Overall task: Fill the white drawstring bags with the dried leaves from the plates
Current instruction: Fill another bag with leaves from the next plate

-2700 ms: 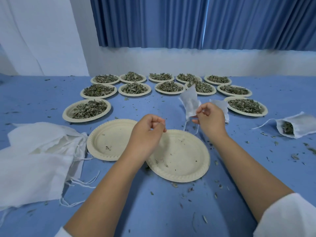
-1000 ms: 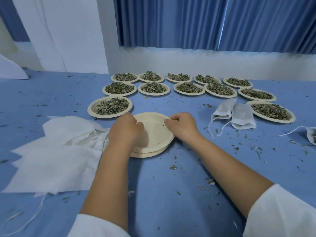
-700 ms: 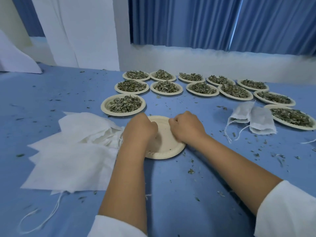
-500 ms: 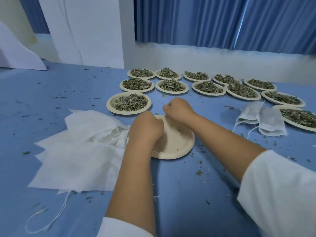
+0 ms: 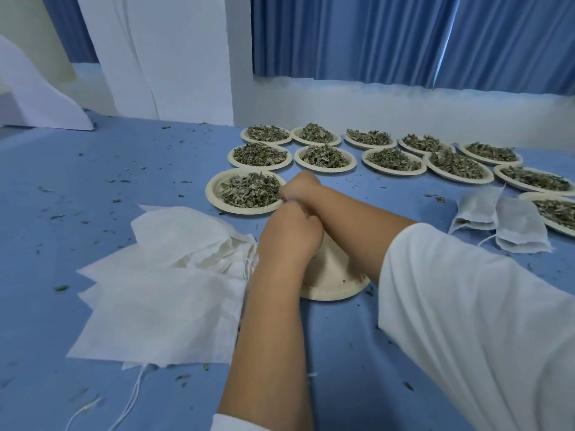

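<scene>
Looking at progress here, I'd say it's early days. Two filled bags (image 5: 501,222) lie side by side off to the right of the blue table (image 5: 93,188), touching each other, and a stack of empty plates (image 5: 334,283) sits right in front of the person. That's about all that looks done.

Left to go: I count twelve plates with dried leaves (image 5: 250,189) heaped on them, the other full plates (image 5: 393,160) fanned out along the back and round to the right. A pile of flat empty bags (image 5: 161,275) waits on the left, strings trailing toward the near edge.

Hands: the right hand (image 5: 300,189) reaches across with fingers curled at the rim of the nearest full plate (image 5: 217,199), seems to be pinching it, so my guess is that plate is next. The left hand (image 5: 289,233) is balled up over the empty stack, but whether it's gripping anything I can't tell from behind the knuckles.

Loose leaf crumbs (image 5: 60,287) are scattered all over the table
</scene>
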The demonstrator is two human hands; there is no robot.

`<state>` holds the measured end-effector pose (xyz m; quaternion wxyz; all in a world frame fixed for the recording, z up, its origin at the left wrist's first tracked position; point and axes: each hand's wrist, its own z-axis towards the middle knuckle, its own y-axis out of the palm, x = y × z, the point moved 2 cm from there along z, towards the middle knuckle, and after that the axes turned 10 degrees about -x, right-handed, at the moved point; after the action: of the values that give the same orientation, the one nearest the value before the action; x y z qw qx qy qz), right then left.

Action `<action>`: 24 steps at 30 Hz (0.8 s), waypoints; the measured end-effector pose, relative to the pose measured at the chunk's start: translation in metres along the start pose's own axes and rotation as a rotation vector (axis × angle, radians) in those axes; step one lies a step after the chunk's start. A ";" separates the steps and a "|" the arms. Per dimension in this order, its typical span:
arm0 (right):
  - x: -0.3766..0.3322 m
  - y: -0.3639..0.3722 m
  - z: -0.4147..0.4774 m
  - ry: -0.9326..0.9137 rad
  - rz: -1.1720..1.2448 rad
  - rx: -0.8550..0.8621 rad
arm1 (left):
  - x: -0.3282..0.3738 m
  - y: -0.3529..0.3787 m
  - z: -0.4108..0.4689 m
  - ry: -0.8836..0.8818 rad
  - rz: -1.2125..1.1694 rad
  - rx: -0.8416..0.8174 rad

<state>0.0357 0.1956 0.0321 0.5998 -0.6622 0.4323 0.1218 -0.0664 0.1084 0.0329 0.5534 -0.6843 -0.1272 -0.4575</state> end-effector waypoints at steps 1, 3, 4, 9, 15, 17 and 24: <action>0.003 0.000 -0.001 -0.002 0.093 0.003 | 0.000 0.001 0.001 0.002 -0.005 0.001; 0.008 -0.003 -0.001 0.027 0.248 0.021 | 0.000 0.003 0.001 0.003 -0.030 0.001; 0.009 -0.006 -0.002 0.045 0.279 0.029 | 0.001 0.003 0.001 0.008 -0.045 -0.001; 0.030 -0.037 -0.016 0.064 0.471 0.113 | 0.007 0.003 -0.003 0.054 -0.124 -0.044; 0.093 -0.100 -0.047 0.059 0.534 0.189 | 0.006 0.008 -0.003 0.022 -0.020 -0.118; 0.116 -0.115 -0.062 0.081 0.530 0.188 | 0.008 0.012 -0.002 0.019 0.027 -0.143; 0.162 -0.134 -0.115 0.055 0.354 0.128 | 0.015 0.024 -0.014 0.060 0.231 -0.247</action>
<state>0.1877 0.0109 0.0430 0.5980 -0.5394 0.5649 0.1797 -0.0489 0.0833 0.0285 0.5175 -0.7431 0.0259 -0.4234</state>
